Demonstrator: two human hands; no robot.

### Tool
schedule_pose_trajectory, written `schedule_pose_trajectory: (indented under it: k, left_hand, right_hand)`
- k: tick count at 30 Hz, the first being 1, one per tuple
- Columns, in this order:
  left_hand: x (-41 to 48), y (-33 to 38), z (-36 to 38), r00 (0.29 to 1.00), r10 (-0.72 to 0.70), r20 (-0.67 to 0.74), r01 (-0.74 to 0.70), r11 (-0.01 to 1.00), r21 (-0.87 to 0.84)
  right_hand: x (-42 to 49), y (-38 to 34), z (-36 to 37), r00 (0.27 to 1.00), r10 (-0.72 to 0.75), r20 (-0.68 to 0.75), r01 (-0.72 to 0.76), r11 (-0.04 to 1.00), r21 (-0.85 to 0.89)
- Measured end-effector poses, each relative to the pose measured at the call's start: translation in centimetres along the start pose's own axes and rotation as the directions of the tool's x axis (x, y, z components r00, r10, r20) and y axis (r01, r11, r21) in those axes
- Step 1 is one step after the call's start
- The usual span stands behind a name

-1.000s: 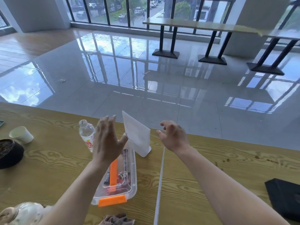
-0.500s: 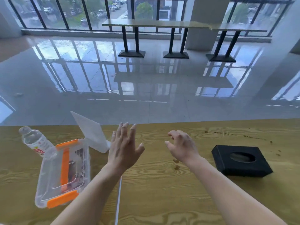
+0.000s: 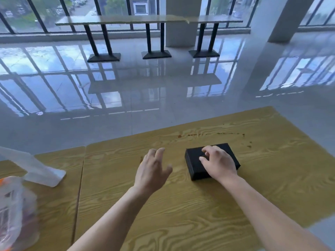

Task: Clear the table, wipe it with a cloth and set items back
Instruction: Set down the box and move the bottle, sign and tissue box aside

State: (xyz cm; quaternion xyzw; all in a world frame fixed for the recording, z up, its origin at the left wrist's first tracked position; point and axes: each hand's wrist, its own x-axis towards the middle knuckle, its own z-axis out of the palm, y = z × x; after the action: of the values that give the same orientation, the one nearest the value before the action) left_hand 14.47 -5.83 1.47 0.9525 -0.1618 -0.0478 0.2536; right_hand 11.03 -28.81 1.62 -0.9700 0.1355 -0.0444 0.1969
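Observation:
A black tissue box (image 3: 195,164) lies flat on the wooden table (image 3: 181,214), right of centre. My right hand (image 3: 219,163) rests on its top near the right corner, fingers curled and spread, not wrapped around its sides. My left hand (image 3: 152,171) hovers open just left of the box, fingers apart, holding nothing. Brown crumbs and stains (image 3: 217,134) run in a line along the table behind the box. No cloth is in view.
A white acrylic sign stand (image 3: 36,169) stands at the left, with a blurred clear plastic container with an orange latch (image 3: 12,211) in front of it. A seam (image 3: 79,187) divides two tabletops. The table's right edge drops to the glossy floor (image 3: 163,96).
The view has swung right, so the container and sign stand slid to the left edge. My right hand reached onto the black box; my left hand followed toward it.

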Motion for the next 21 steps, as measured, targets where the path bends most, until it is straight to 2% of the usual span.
schedule_pose_trajectory:
  k: [5, 12, 21]
  left_hand:
    - [3.2, 4.2, 4.7, 0.980, -0.114, 0.161, 0.139, 0.979, -0.151]
    - [7.4, 7.5, 9.5, 0.892, -0.304, 0.333, 0.404, 0.869, -0.288]
    - [9.4, 7.1, 12.5, 0.818, -0.424, 0.389, 0.563, 0.728, -0.392]
  right_hand:
    - [2.7, 7.2, -0.9, 0.985, 0.173, 0.022, -0.173, 0.985, -0.001]
    - [6.5, 12.4, -0.1, 0.917, 0.362, 0.169, -0.346, 0.931, -0.115]
    - [9.0, 13.5, 1.7, 0.864, 0.419, 0.279, -0.403, 0.908, -0.115]
